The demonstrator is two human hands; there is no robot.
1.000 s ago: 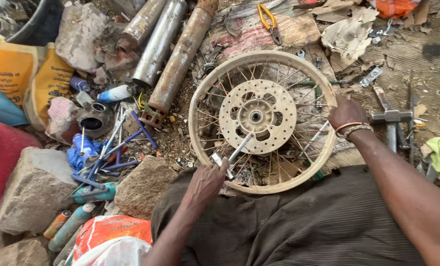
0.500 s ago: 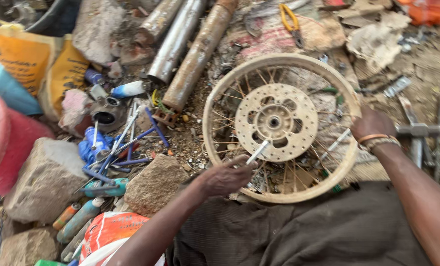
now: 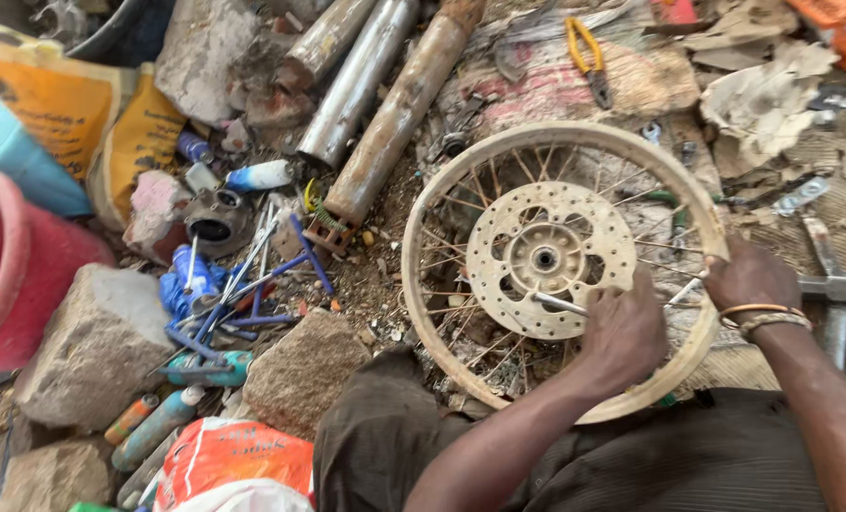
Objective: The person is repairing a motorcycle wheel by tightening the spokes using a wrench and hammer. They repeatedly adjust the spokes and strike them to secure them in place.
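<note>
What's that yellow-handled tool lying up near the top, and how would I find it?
Start at the big spoked wheel in the middle, whose rim the right hand grips while the left hand works at the spokes. Look straight up past the rim to the faded printed sack. The pliers lie on it, the only tool there with bright yellow handles.

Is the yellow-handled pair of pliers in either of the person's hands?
No: the yellow-handled pliers lie on the ground beyond the spoked wheel, while the left hand and right hand are on that wheel.
</note>
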